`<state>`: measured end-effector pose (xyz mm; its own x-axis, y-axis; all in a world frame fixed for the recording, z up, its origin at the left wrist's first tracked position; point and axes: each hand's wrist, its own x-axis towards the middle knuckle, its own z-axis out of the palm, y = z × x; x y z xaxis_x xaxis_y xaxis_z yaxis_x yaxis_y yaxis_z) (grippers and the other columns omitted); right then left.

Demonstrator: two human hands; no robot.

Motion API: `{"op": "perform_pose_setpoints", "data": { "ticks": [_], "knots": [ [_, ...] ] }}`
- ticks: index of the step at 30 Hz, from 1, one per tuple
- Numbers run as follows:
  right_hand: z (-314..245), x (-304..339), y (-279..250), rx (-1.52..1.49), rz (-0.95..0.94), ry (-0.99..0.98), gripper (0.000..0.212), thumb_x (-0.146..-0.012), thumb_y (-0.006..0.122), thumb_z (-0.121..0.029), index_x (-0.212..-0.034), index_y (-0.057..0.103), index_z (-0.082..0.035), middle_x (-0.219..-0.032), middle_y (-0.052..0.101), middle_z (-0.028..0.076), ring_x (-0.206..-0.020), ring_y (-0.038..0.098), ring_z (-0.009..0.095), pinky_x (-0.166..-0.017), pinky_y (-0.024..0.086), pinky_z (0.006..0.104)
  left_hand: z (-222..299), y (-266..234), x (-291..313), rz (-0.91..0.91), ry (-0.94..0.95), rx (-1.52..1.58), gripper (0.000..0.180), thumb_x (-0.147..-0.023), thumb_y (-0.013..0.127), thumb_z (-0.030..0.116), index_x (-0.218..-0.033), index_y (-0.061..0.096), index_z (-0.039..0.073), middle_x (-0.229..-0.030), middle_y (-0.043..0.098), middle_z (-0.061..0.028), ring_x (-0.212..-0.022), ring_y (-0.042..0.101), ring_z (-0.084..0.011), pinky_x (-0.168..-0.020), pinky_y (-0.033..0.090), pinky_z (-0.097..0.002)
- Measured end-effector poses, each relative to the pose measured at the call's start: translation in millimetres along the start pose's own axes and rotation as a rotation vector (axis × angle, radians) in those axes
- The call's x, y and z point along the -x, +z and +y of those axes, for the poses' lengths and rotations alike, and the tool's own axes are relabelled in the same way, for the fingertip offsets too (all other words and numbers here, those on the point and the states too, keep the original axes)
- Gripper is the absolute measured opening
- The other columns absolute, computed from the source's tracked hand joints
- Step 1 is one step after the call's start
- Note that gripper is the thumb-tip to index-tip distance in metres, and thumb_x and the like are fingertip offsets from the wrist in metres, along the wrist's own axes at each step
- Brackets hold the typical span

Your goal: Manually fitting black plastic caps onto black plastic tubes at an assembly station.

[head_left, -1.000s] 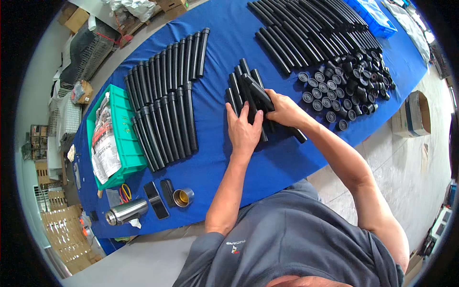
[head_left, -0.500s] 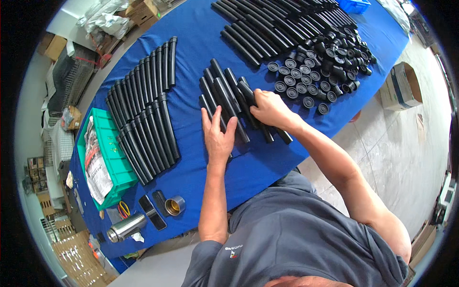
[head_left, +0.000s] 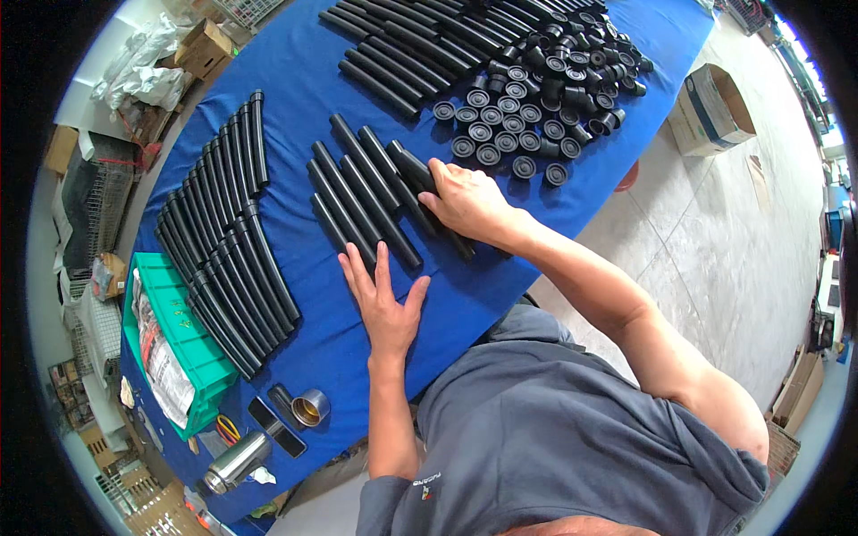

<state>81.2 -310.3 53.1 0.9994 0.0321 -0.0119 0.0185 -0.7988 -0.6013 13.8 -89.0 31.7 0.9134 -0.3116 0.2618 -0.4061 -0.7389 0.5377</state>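
Note:
A loose group of straight black tubes lies side by side on the blue cloth in front of me. My left hand is open with fingers spread, its fingertips at the near ends of the leftmost tubes. At the right side of the group, my right hand curls over a black tube, thumb on its left side. The palm hides part of that tube and of those beneath it. To the left, two rows of black tubes with collared ends are lined up. Many round black caps sit beyond my right hand.
More black tubes are stacked at the far side. A green crate with paper stands at the left, near a steel flask, a phone and a metal cup. A cardboard box is on the floor at right.
The view has shifted, so the table appears further left. My left hand has drawn back from atop the tubes to their near ends. The tubes under my hands now lie flatter and more evenly.

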Motion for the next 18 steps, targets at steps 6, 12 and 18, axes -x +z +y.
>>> {"op": "perform_pose_setpoints", "data": {
  "ticks": [6, 12, 18],
  "knots": [
    [10, 25, 0, 0.000, 0.134, -0.120, 0.029, -0.089, 0.063, -0.015, -0.106, 0.052, 0.005, -0.093, 0.062, 0.026, -0.088, 0.065, 0.044, -0.078, 0.053, 0.0499, -26, 13, -28, 0.040, 0.086, -0.024, 0.084, -0.081, 0.079, 0.043, -0.146, 0.044, 0.002, -0.158, 0.025, -0.0286, -0.148, 0.019, -0.0481, -0.119, 0.021, -0.0539],
    [15, 45, -5, 0.062, 0.127, -0.147, 0.043, -0.088, 0.064, -0.013, -0.122, 0.050, 0.008, -0.096, 0.059, 0.024, -0.095, 0.059, 0.041, -0.085, 0.048, 0.0473, -28, 8, -37, 0.014, 0.084, -0.057, 0.095, -0.077, 0.077, 0.057, -0.146, 0.044, 0.001, -0.157, 0.029, -0.0284, -0.149, 0.020, -0.0467, -0.120, 0.022, -0.0534],
    [15, 95, -23, 0.106, 0.042, -0.083, 0.058, -0.086, 0.068, -0.016, -0.131, 0.045, 0.013, -0.101, 0.056, 0.023, -0.097, 0.058, 0.038, -0.086, 0.048, 0.0452, -35, -1, -11, 0.108, 0.030, 0.062, 0.087, -0.085, 0.071, 0.057, -0.144, 0.045, -0.001, -0.155, 0.032, -0.0296, -0.146, 0.027, -0.0469, -0.118, 0.027, -0.0529]
  ]
}}
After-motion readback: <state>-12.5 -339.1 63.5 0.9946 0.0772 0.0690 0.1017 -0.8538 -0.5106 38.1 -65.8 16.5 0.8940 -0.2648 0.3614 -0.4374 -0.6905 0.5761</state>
